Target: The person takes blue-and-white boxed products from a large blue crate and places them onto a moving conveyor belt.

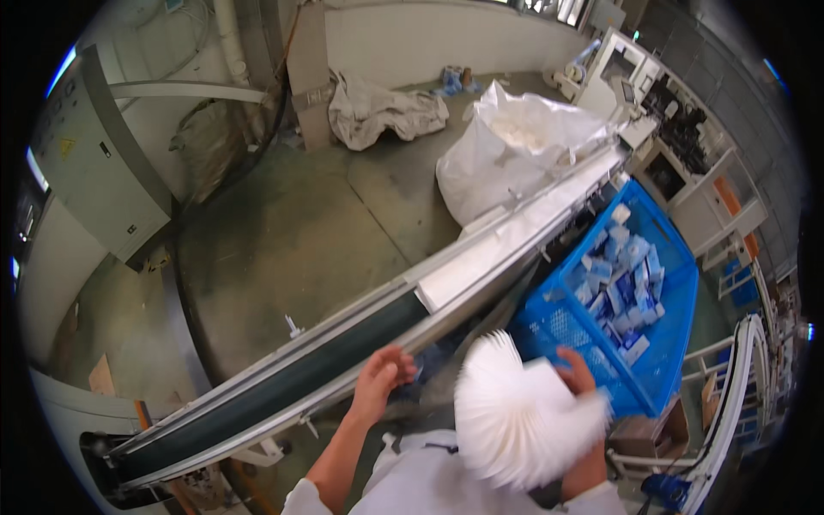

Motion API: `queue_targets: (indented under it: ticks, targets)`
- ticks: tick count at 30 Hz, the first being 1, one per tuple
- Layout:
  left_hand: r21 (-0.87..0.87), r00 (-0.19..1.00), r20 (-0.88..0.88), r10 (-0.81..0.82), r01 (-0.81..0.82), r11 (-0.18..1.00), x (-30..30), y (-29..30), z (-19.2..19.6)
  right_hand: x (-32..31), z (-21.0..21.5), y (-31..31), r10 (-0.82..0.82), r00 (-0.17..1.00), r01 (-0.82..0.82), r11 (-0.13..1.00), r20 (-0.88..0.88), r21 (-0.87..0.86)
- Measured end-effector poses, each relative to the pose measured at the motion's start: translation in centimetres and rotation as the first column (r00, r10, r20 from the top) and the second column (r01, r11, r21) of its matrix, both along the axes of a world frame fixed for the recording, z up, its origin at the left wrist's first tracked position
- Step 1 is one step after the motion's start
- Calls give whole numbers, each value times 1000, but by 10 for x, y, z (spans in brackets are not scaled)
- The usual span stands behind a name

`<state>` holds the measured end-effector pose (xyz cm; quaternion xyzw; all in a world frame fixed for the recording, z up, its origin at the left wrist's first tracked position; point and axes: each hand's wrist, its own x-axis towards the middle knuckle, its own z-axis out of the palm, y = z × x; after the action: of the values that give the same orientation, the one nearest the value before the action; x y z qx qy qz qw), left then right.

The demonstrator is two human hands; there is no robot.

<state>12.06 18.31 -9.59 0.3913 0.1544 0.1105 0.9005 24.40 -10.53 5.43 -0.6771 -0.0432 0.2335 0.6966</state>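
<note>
A thick stack of white sheets [506, 421], fanned out in a curve, is in front of my body. My right hand [577, 373] grips it from the right, and most of that palm is hidden behind the sheets. To the left, my left hand [384, 374] hovers by the near rail of the conveyor, its fingers loosely bent and nothing visible in them. Along the dark green conveyor belt [283, 390] lies a long row of white sheets [489, 257], which begins beyond my left hand and runs to the far right.
A blue crate [678, 318] with small blue-and-white packs stands right of the conveyor. Behind the belt slumps a big white sack [481, 159]. A grey cabinet [112, 163] is at the left, machinery [678, 129] at the far right. Under the crate sits a cardboard box [652, 433].
</note>
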Motion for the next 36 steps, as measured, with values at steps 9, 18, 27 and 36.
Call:
queue_targets:
  ticks: [9,18,27,36]
  targets:
    - [19,995,-18,-100,100,995,16,5,12,21,-114,-32,-4,999,3,999,-33,-34]
    - [25,978,-6,-208,209,978,74,-10,2,21,-20,40,376,909,-388,921,178,34]
    - [291,929,53,-367,337,895,71,-14,-10,57,-73,43,200,979,-202,973,37,111]
    - [386,963,-233,-137,221,895,105,34,73,134,-28,11,36,997,-5,907,-65,422]
